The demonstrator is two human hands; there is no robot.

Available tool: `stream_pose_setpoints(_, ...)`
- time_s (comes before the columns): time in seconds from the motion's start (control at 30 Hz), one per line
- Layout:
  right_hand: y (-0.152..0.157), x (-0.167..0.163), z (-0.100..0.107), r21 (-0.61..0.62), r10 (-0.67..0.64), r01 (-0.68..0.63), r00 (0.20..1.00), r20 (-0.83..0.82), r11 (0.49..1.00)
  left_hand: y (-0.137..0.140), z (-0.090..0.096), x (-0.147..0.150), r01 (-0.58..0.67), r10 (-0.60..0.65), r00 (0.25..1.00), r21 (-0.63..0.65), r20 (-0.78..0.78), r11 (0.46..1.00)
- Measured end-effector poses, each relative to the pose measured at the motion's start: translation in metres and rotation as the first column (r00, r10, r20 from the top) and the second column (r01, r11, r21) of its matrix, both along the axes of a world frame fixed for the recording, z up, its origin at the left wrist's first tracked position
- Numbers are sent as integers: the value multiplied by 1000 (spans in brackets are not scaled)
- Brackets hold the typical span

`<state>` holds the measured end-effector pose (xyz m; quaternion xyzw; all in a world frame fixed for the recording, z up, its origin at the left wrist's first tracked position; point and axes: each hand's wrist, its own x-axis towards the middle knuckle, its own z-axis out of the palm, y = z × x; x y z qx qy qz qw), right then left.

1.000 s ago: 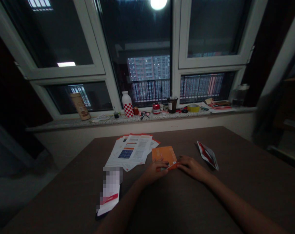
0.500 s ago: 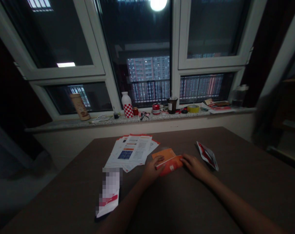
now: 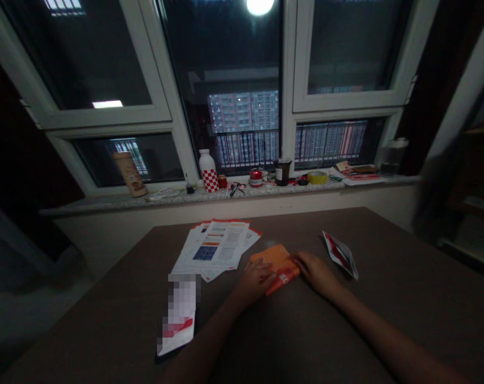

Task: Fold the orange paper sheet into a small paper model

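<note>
An orange folded leaflet [image 3: 282, 278], with white lettering on its redder near part, lies on the table in front of me. My left hand [image 3: 256, 280] rests over its left side, fingers stretched out and lying on the paper. At the leaflet's right edge, the fingers of my right hand [image 3: 311, 269] are closed together on the paper; the thumb is hard to make out. The left hand covers part of the lettered side. Beyond the right hand stands a half-folded white and red card [image 3: 341, 255].
Several printed sheets [image 3: 213, 250] are fanned out at the left of the table [image 3: 298, 341]. A partly blurred phone-like object [image 3: 181, 330] lies near my left forearm. On the windowsill [image 3: 169, 202] stand a checkered bottle [image 3: 209, 173], a dark cup [image 3: 282, 173] and yellow tape [image 3: 317, 178].
The raised fold of the leaflet has come down and now lies flatter. My left hand has moved slightly right over it, with its fingers spread on the paper.
</note>
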<state>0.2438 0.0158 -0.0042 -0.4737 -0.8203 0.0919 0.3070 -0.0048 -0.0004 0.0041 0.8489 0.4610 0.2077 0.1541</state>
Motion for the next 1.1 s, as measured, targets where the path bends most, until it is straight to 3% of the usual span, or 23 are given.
stream_pose_setpoints(0.33, -9, 0, 7, 137, 80, -85, 996, 45, 987, -8, 6, 4, -95, 100, 991, 56, -90, 994)
stream_pose_setpoints(0.9, -10, -4, 8, 75, 92, -105, 983, 160, 992, -1, -7, 3, -114, 125, 987, 106, -101, 988)
stream_pose_setpoints(1.1, -7, -4, 3, 29, 113, -118, 985, 127, 993, -5, -1, 3, -92, 101, 992, 126, -73, 988)
